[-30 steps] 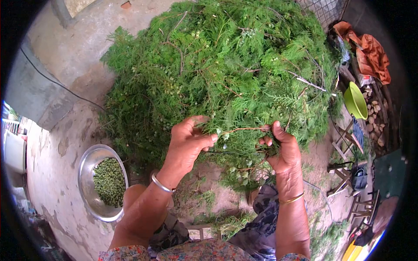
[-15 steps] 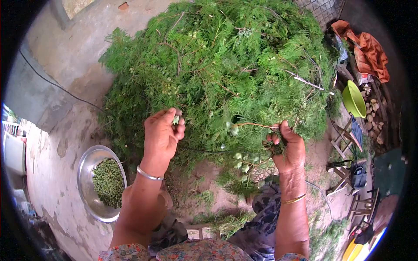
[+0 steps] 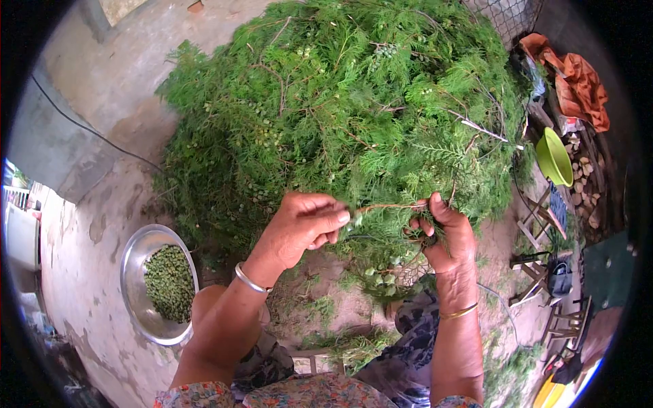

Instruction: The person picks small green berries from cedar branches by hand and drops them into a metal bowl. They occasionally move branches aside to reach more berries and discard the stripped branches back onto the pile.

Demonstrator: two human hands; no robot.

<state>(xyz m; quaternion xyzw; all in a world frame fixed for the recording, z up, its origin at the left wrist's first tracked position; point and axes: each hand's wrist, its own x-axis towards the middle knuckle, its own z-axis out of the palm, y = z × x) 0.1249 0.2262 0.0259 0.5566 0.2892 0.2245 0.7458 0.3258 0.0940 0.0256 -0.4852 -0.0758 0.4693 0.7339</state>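
Right hand (image 3: 445,234) clenched on a twig (image 3: 388,205), held in front of the green pile (image 3: 340,102). Left hand (image 3: 299,228) pinching the twig's other end between thumb and fingers (image 3: 333,219). Steel bowl (image 3: 136,258) of green seeds (image 3: 169,282) on the floor, lower left.

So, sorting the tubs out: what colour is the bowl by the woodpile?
Lime green bowl, tilted on its side; the head view shows it.

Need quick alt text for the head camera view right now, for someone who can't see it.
Two hands work a thin twig before a big heap of green branches: the left hand pinches its tip, the right hand holds its base. A metal bowl of green berries sits lower left.
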